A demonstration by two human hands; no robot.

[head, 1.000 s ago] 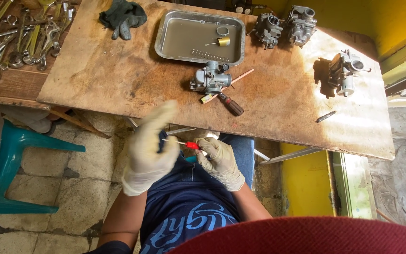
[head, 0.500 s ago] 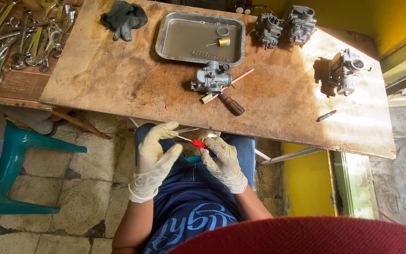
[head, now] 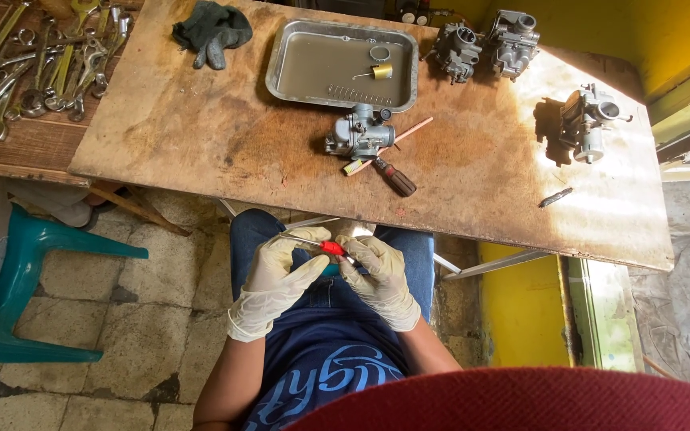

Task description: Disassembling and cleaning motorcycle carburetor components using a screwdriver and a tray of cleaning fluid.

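red-tipped tool [head: 331,248] pinched between gloved hands, left [head: 281,275] and right [head: 378,275], together over lap

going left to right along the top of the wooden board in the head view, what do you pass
pile of wrenches → dark gloves → metal tray → carburetor by the screwdriver → pair of carburetors at the back edge → lone carburetor in the sunlight

A tray [head: 281,76] is set on the board [head: 201,144], with a glove [head: 211,32] to its left, a carburettor [head: 361,134] before it, and wrenches [head: 33,64] laid farther left.
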